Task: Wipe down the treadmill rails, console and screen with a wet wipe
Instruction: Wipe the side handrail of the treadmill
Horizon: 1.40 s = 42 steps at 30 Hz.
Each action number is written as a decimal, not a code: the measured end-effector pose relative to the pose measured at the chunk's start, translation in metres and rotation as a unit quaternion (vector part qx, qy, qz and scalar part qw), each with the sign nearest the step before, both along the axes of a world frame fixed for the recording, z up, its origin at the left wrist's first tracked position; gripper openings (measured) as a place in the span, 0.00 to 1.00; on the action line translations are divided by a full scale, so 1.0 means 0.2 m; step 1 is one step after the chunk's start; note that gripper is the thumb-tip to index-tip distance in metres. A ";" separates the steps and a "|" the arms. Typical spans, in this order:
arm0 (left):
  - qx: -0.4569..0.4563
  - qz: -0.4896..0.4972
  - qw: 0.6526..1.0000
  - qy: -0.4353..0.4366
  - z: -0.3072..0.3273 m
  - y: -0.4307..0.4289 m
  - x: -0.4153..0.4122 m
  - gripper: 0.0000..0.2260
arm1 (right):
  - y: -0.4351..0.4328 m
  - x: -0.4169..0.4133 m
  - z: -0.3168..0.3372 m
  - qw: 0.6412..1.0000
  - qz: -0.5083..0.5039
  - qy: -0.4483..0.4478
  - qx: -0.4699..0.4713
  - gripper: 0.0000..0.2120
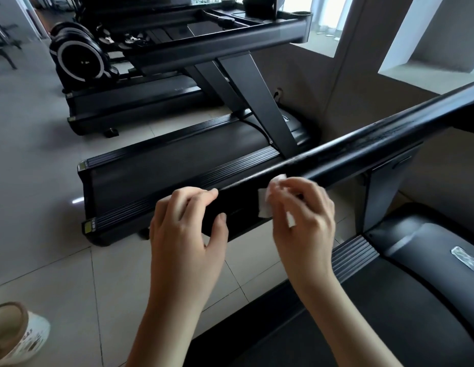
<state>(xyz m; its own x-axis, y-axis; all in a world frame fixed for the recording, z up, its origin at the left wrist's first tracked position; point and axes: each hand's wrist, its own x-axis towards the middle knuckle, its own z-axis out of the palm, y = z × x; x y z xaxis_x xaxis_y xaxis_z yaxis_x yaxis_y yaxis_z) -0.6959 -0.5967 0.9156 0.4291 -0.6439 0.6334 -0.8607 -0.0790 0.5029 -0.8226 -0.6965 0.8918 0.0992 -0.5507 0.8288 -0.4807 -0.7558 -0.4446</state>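
A second treadmill (177,165) stands across the middle of the frame on the pale tiled floor (39,207), with a third treadmill (140,107) beyond it. An exercise machine with a white-ringed flywheel (79,59) sits upper left. A patterned slipper (16,332) lies lower left. A wall socket (278,94) shows behind the second treadmill's upright.

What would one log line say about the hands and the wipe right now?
step: rail wipe | left hand: grips rail end | right hand: holds wipe against rail
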 end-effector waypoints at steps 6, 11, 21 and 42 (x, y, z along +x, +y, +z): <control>-0.005 0.009 1.000 -0.004 -0.01 0.00 -0.01 0.16 | 0.12 0.05 -0.07 0.999 0.033 -0.026 0.013 0.02; -0.007 0.017 1.000 0.002 -0.01 0.00 -0.03 0.16 | 0.03 0.00 -0.07 0.988 -0.007 -0.128 0.084 0.08; -0.026 -0.001 1.000 0.005 -0.03 0.02 -0.02 0.16 | 0.09 0.04 -0.18 0.980 -0.015 -0.156 0.124 0.03; -0.006 -0.091 0.995 0.034 -0.02 0.07 0.10 0.18 | 0.21 0.19 -0.05 0.995 0.053 -0.085 0.017 0.05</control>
